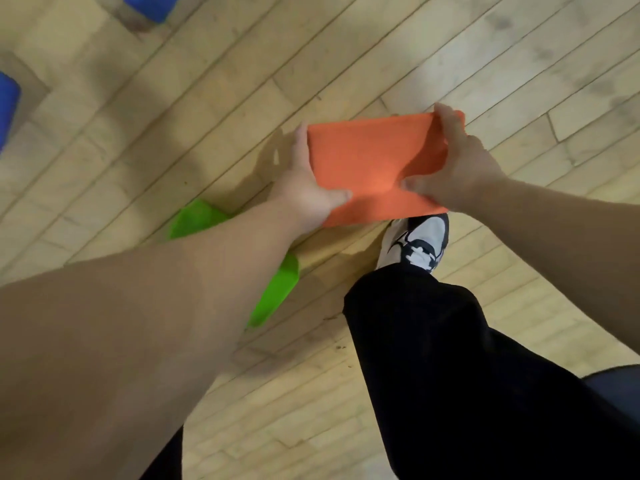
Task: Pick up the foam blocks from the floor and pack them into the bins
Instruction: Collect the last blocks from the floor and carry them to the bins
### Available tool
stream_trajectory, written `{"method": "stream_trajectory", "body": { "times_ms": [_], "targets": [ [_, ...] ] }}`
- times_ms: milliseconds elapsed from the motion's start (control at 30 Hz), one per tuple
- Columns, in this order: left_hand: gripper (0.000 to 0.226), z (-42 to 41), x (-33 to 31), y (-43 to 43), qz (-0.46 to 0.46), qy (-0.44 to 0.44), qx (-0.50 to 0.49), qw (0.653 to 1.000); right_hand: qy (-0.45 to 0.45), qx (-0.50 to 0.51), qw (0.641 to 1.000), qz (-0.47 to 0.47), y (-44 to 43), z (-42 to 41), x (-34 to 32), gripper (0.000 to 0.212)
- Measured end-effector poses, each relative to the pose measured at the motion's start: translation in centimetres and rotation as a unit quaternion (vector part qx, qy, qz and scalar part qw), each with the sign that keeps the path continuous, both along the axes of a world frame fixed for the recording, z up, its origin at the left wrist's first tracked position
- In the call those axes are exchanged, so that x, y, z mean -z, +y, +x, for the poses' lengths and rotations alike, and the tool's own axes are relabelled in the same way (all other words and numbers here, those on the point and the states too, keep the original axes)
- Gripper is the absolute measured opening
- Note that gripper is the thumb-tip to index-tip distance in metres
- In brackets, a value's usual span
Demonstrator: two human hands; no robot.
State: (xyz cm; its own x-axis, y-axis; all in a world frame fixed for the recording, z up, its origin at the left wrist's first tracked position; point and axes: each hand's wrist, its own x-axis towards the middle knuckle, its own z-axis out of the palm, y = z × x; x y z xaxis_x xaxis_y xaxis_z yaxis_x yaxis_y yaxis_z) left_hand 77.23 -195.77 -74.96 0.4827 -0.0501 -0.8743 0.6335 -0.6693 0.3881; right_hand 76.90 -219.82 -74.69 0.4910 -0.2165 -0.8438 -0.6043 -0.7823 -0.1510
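An orange foam block (370,161) is held above the wooden floor between both hands. My left hand (304,188) grips its left edge, thumb on the top face and fingers down the side. My right hand (457,161) grips its right edge, thumb on top and fingers curled over the far corner. A green foam block (277,292) lies on the floor below my left forearm, which hides its middle. No bin is in view.
Two blue foam blocks lie at the frame's edge, one at the top left (149,6) and one at the far left (7,105). My right foot in a white and black sneaker (415,244) stands just below the orange block.
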Motion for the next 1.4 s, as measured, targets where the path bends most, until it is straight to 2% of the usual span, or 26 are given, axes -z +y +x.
{"method": "stream_trajectory", "body": {
  "times_ms": [133,233,300,400,500,567,667,800,900,1033,1200,1300,1400],
  "targets": [
    [0.123,-0.5,-6.3,7.1,0.011,-0.016,-0.077,0.997,0.018,0.004,0.995,0.100,5.5,1.2,-4.9,0.118],
    [0.120,-1.1,-11.9,13.5,0.032,-0.021,-0.096,0.995,0.039,-0.004,0.984,0.175,11.4,0.2,-8.1,0.121],
    [0.115,-1.3,-15.4,18.1,0.080,-0.046,-0.070,0.993,0.060,-0.050,0.976,0.202,16.3,-0.6,-9.3,0.123],
    [0.110,-1.7,-19.1,24.0,0.183,-0.061,0.027,0.981,0.045,-0.122,0.970,0.203,23.7,-1.5,-9.0,0.119],
    [0.108,-3.0,-19.1,28.4,0.248,-0.048,0.099,0.962,0.051,-0.160,0.971,0.173,29.5,-1.8,-6.2,0.118],
    [0.104,-3.7,-17.7,30.5,0.265,-0.044,0.111,0.957,0.075,-0.200,0.965,0.149,32.0,-2.2,-3.5,0.121],
    [0.101,-3.8,-15.4,33.2,0.253,-0.055,0.092,0.962,0.090,-0.231,0.960,0.128,34.4,-3.2,0.4,0.126],
    [0.102,-4.2,-13.9,35.8,0.232,-0.074,0.089,0.966,0.056,-0.219,0.967,0.117,35.1,-3.7,3.8,0.126],
    [0.103,-5.2,-13.8,37.1,0.206,-0.080,0.065,0.973,0.057,-0.211,0.970,0.108,34.6,-3.6,4.2,0.128],
    [0.103,-6.0,-14.4,37.9,0.177,-0.097,0.058,0.978,0.071,-0.179,0.977,0.093,34.8,-3.8,2.9,0.119],
    [0.101,-6.5,-19.1,39.1,0.163,-0.081,0.028,0.983,0.060,-0.134,0.989,0.033,36.3,-3.9,-5.3,0.103],
    [0.100,-6.8,-25.3,40.8,0.189,-0.102,0.047,0.975,0.013,-0.150,0.988,0.030,37.8,-3.2,-14.1,0.099],
    [0.101,-7.2,-33.5,42.4,0.225,-0.099,0.033,0.969,-0.036,-0.206,0.975,0.071,40.7,-1.3,-25.1,0.104]
  ]
}}
